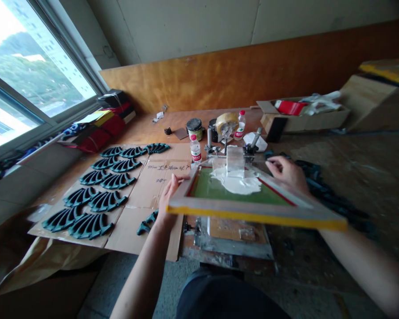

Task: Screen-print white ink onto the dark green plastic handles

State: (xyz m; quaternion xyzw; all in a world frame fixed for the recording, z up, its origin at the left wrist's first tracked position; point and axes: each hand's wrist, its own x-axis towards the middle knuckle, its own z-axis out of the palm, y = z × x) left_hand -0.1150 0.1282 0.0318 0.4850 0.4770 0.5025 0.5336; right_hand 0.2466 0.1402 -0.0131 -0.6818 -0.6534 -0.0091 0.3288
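Head view. The screen-printing frame [252, 206] sits centre, tilted up at its near edge over the base plate [234, 237]. The left hand [169, 195], at 9 o'clock of the frame, has its fingers curled over the left rail. The right hand [286, 173], at 2 o'clock, has its fingers closed on the right rail. White ink [236, 182] pools on the green mesh below an upright squeegee [235, 161].

Judgement: the frame is best kept level side to side, both grips even, so the ink does not run.

Surface: cardboard sheets [146, 195] at 9 o'clock carry rows of dark teal pieces [96, 195]. Bottles, tins and tape stand at 12 o'clock. Room: window upper left, plywood back wall.
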